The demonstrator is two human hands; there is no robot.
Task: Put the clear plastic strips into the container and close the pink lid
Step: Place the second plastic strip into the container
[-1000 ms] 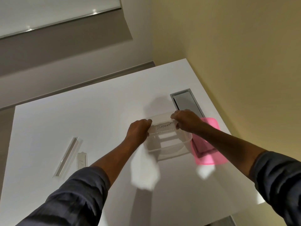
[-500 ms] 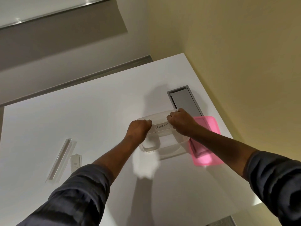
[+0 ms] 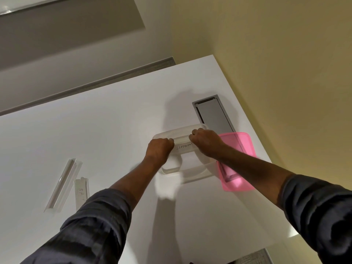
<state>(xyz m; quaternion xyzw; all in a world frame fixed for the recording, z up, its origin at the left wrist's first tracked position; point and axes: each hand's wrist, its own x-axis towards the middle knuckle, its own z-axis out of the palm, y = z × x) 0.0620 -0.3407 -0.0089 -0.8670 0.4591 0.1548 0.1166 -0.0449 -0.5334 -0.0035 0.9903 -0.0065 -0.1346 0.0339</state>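
Observation:
A clear plastic strip marked ELEPHANT [image 3: 184, 146] is held at both ends over the open clear container [image 3: 196, 172] on the white table [image 3: 95, 130]. My left hand [image 3: 160, 151] pinches its left end and my right hand [image 3: 204, 142] pinches its right end. The pink lid [image 3: 241, 149] lies flat to the right of the container, under my right forearm. A long clear strip [image 3: 63, 184] and a short strip marked BAT [image 3: 82, 193] lie on the table at the left.
A grey metal cable hatch [image 3: 215, 116] is set into the table behind the container, partly under the pink lid. The table's right edge runs close to a yellow wall [image 3: 285, 63]. A grey floor strip borders the far edge.
Both hands have lowered the ELEPHANT strip a little toward the container. The camera view has shifted, so everything sits slightly lower and left in frame.

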